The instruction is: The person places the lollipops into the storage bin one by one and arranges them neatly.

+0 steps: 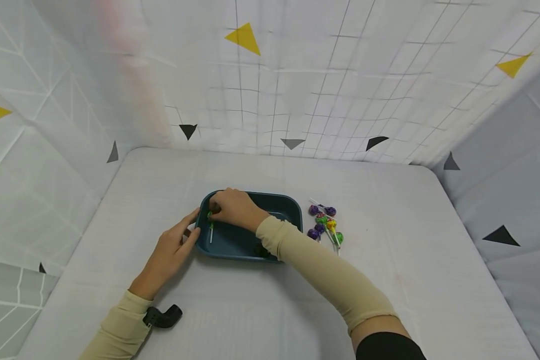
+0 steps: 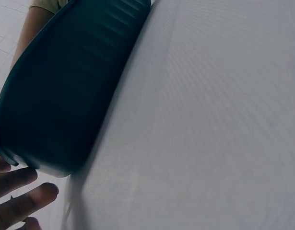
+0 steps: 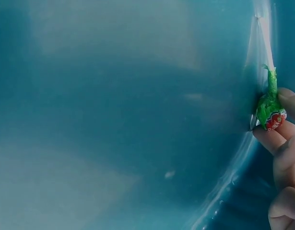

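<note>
A dark teal tray [image 1: 240, 245] lies on the table. Inside its left end, my right hand [image 1: 236, 207] pinches a green-wrapped lollipop [image 3: 271, 108] by its candy head between thumb and fingertips. The lollipop's white stick points towards the near side of the tray in the head view, and the candy is close to the tray's end wall. My left hand [image 1: 167, 252] is at the outside of that same end, its extended fingers and thumb touching the rim. In the left wrist view, the left fingers [image 2: 27, 206] show just beyond the tray's end.
Several lollipops in purple, green and yellow wrappers [image 1: 326, 225] lie loosely piled just right of the tray. A black device [image 1: 164, 316] is strapped to the left wrist. White sheeting [image 1: 297, 75] with printed lines and triangles stands behind the table.
</note>
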### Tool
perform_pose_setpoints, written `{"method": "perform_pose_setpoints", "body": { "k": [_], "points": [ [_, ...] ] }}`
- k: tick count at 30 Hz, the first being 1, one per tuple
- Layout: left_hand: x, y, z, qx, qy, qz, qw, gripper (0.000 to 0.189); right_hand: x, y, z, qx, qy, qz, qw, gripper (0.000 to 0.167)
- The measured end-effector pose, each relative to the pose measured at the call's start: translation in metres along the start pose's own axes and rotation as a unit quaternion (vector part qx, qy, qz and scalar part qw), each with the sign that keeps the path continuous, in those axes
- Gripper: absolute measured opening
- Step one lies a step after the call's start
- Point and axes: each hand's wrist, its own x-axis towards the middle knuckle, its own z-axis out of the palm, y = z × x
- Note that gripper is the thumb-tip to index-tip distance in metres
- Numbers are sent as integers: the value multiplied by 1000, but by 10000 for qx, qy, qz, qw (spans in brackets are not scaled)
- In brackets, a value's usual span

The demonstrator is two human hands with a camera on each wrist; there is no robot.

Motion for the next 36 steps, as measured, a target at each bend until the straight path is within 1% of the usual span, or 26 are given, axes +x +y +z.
{"method": "perform_pose_setpoints", "body": {
  "k": [13,23,36],
  "points": [
    [-1,-3,1,7,21,42,10000,52,0,-2,-2,-86,-62,-37,9999,19],
    [-1,-2,0,-88,-3,60,9999,51,-1,-2,-3,0,-65,19,10000,18],
    [-2,-2,0,-13,-8,26,10000,52,-2,0,-2,-141,-76,-7,9999,20]
  ]
}}
